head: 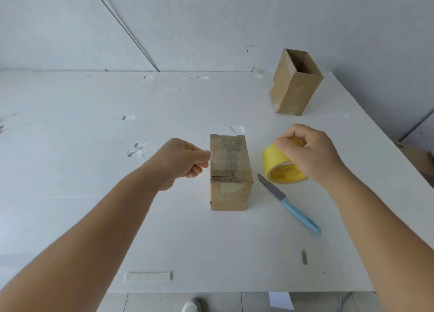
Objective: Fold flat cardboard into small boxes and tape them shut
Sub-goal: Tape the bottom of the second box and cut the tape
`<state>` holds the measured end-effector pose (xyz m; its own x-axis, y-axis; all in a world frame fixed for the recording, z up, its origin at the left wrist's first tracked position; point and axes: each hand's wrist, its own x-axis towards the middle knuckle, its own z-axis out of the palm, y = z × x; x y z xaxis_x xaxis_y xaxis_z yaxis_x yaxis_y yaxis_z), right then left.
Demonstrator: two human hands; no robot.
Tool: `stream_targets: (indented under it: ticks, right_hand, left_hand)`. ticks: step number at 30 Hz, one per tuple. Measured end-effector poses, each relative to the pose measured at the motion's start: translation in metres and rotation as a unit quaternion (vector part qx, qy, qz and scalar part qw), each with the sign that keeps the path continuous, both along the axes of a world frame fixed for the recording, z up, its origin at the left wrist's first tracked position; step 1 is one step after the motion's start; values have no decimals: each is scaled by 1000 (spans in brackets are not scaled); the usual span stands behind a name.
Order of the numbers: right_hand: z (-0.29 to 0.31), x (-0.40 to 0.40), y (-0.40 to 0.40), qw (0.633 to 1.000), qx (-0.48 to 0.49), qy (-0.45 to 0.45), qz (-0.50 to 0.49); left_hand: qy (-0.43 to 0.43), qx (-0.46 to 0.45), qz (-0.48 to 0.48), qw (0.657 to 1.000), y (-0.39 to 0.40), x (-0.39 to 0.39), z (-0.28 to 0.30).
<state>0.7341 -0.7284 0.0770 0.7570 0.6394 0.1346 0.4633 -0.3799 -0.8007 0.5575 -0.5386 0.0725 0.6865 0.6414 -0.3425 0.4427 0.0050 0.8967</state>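
A small closed cardboard box stands in the middle of the white table, its top covered with clear tape. My left hand is at the box's left edge, fingers pinched on the end of a clear tape strip that stretches across the box top. My right hand grips a yellow tape roll just right of the box, lifted and tilted. The strip runs from the roll toward my left hand.
A blue-handled knife lies on the table right of the box, blade pointing toward the roll. An open, upright cardboard box stands at the far right. Tape scraps are stuck around the table. The table's front edge is near, with a shoe below.
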Motion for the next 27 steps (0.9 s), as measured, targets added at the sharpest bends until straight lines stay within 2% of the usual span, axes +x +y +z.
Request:
stream_targets:
  ticks: [5,7,11,27]
  right_hand:
    - [-10,-9,1,974,-187,-128,-18]
    - [-15,-9,0,970,-210,-123,-17]
    - [-21,-10,1,976,-201,-83,-18]
    - [-43,-8,3,979,-187,-75,-23]
  left_hand:
    - [25,45,1,999,3,-1,-9]
    - [29,49,-2,998,8,-3,-13]
    - [36,47,-16,998,9,-7,-21]
    - [27,28,-20,999,12,-6,-42]
